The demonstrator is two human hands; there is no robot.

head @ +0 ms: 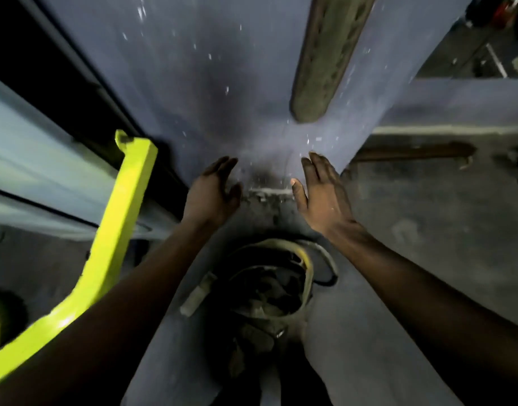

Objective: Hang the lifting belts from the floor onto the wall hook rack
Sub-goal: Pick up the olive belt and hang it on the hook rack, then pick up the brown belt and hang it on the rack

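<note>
A heap of dirty, yellowish lifting belts (269,285) lies coiled on the floor below my arms, at the foot of a blue-grey wall. One belt (325,60) hangs straight down the wall above, a dull olive strap. My left hand (213,191) and my right hand (319,191) are both raised in front of the wall, palms facing each other with fingers straight, holding nothing. The hook rack itself is not in view.
A bright yellow-green metal frame (117,230) slants up at the left, close to my left forearm. Pale panels (32,159) run along the left side. A low ledge (445,130) and grey concrete floor (427,230) lie to the right.
</note>
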